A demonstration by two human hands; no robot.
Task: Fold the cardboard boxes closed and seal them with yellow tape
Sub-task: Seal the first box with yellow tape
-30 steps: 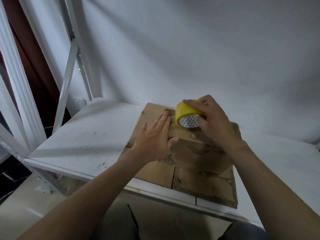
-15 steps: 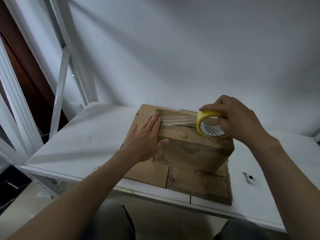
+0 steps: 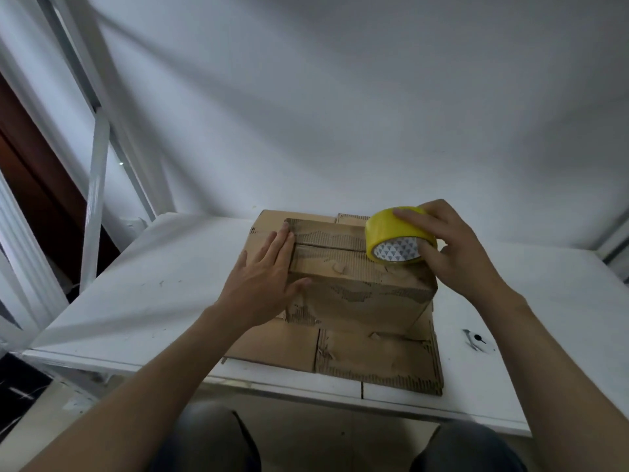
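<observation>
Got a closed cardboard box (image 3: pixel 357 287) sitting roughly mid-counter, long axis running 9 to 3, top flaps folded shut with the seam along that same line. Parked on a flattened cardboard sheet (image 3: pixel 377 359), sticking out toward 6 o'clock as far as the near edge of the white counter (image 3: pixel 136 294).

Up at about 2 o'clock on the box top: yellow tape roll (image 3: pixel 396 229), standing on its edge and touching the cardboard, open core with a white triangle print facing 6 o'clock. Can't tell for sure about a strip pulled out across the top, too faint.

Right hand (image 3: pixel 456 247) grips the roll, fingers (image 3: pixel 412 214) curled over the yellow outside, thumb tucked by the core.

Left hand (image 3: pixel 269 284) lying flat over the 9 o'clock end of the top, fingers (image 3: pixel 279 247) straight and pressed together, thumb splayed off toward the near face.

Further out, at 4 o'clock from the box, a small black mark (image 3: pixel 476 339) on the counter. Off at 10 o'clock, a white metal frame (image 3: pixel 97 199) against the pale wall.
</observation>
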